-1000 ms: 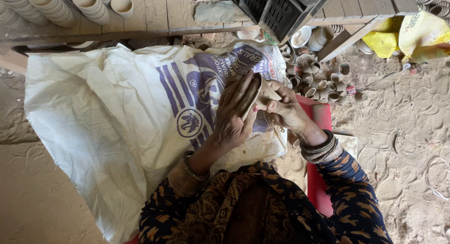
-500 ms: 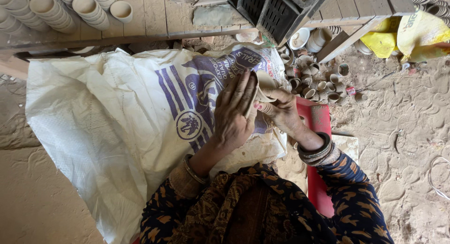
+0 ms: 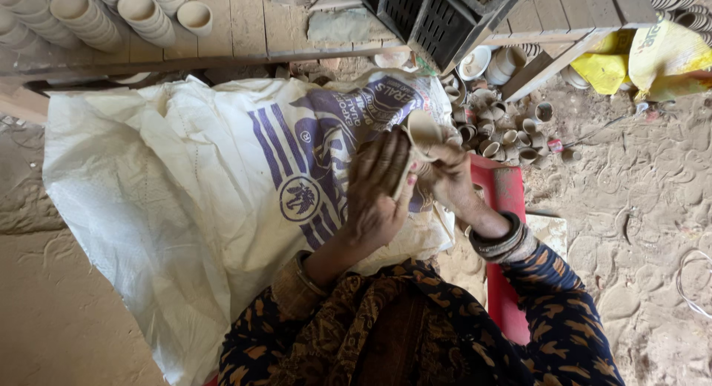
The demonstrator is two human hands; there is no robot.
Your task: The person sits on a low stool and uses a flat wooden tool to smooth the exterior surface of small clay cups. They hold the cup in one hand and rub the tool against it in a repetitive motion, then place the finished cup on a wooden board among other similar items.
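Observation:
My left hand [image 3: 377,186] and my right hand [image 3: 449,180] meet in front of me over a big white woven sack [image 3: 185,200] with purple print. Between them is a small pale clay cup [image 3: 421,130]; my right hand grips it from below and the right, and the fingers of my left hand lie flat against its left side. The cup's open mouth faces up and away. My sleeves are dark with an orange pattern, and bangles ring my right wrist.
Stacked clay cups [image 3: 89,11] lie on wooden planks at the top left. A heap of small clay cups [image 3: 504,126] sits on the sandy ground to the right. A black crate [image 3: 437,11] stands above, yellow bags [image 3: 638,60] at the top right, a red board [image 3: 504,208] under my right arm.
Both hands stay together on the cup; it has turned slightly and sits a little higher between them, its mouth now more visible.

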